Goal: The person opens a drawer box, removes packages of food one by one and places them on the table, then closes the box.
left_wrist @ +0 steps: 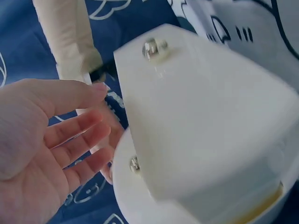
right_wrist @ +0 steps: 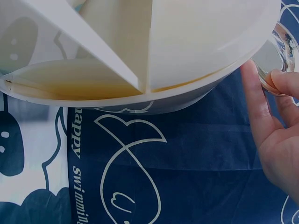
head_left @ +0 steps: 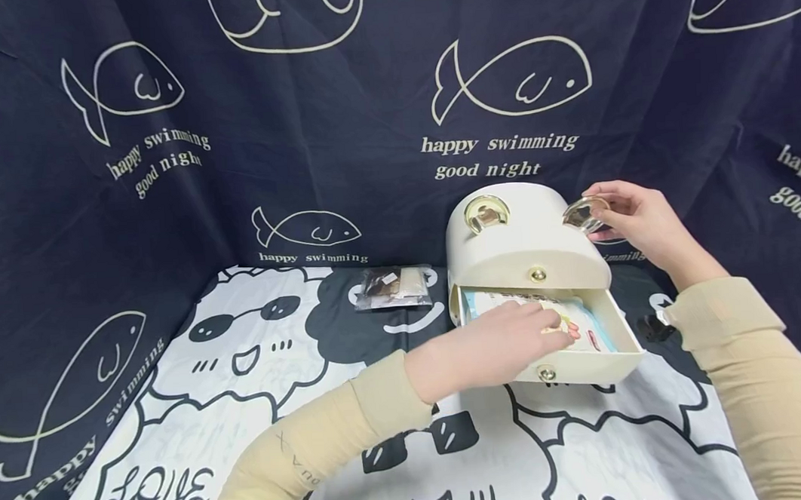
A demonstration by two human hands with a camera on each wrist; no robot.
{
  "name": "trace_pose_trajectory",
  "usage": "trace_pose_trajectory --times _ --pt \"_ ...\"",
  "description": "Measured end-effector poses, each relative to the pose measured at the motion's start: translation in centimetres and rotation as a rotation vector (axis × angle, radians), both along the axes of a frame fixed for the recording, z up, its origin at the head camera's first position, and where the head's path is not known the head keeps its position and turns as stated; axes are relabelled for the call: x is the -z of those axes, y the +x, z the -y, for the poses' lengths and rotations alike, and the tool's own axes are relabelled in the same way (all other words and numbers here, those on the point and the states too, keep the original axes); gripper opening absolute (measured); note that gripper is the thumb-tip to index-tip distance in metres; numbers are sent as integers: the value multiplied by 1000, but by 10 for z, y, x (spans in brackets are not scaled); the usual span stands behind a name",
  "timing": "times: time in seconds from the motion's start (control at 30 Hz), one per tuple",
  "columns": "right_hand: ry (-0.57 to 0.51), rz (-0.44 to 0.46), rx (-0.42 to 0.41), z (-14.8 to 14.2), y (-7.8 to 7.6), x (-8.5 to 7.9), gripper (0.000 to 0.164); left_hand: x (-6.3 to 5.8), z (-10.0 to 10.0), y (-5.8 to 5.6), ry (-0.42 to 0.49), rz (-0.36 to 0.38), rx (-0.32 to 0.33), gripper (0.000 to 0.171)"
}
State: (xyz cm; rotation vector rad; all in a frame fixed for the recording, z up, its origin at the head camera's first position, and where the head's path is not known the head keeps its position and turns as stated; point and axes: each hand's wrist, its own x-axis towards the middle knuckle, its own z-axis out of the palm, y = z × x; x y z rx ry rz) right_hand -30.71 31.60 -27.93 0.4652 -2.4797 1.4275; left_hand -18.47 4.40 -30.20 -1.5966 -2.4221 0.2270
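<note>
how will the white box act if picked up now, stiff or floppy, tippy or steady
The box is likely stiff and light for its size, given its thin, smooth walls. It may tip forward or let the drawer slide, since that stands open with a packet inside. Its glossy, rounded top could be slippery.

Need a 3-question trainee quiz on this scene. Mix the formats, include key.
1. Which hand pinches a shiny disc?
2. True or false: a packet lies in the open lower drawer.
3. In the head view, where is the clear bag?
A) left of the box
B) on top of the box
C) right of the box

Key:
1. The right hand.
2. True.
3. A.
</note>
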Motion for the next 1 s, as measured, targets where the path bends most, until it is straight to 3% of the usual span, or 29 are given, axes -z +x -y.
trace_pose_trajectory --times 0.17,0.5,0.77,1.0 --pt "0 7 0 0 0 -2 31 -3 3 -21 -7 20 -22 45" --pt "6 14 9 2 2 -3 30 7 1 -57 -2 153 51 53" --pt "1 8 -5 2 2 -2 30 4 -2 -60 -60 206 83 46" --pt "-15 0 -15 1 2 -2 29 7 -1 -67 -78 180 55 46"
